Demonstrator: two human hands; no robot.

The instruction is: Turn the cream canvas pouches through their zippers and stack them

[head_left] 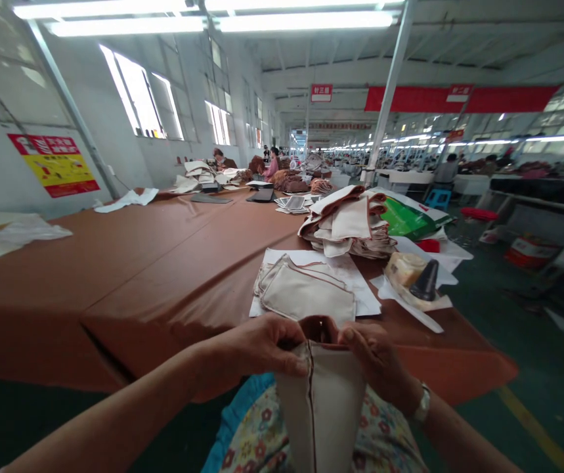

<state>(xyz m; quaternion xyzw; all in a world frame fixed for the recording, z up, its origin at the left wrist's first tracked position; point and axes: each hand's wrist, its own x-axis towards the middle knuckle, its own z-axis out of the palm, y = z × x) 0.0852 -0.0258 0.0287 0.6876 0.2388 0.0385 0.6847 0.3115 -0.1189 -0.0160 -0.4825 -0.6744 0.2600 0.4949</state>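
Observation:
Between my hands, over my lap, hangs a sewn piece of pale leather-like material with a brown inside and a dark seam running down it. My left hand pinches its top edge beside the seam, thumb in front. On the other side, my right hand grips the same rim, its thumb at the edge. The top opening shows as a brown loop between the hands. Just beyond lie several flat sewn pale pieces with brown edging, on white paper.
A tall pile of pale pieces stands behind, beside a green bag. At right, a dark cone and a yellowish block rest on wrapping. The brown-covered table stretches away left. People sit farther back.

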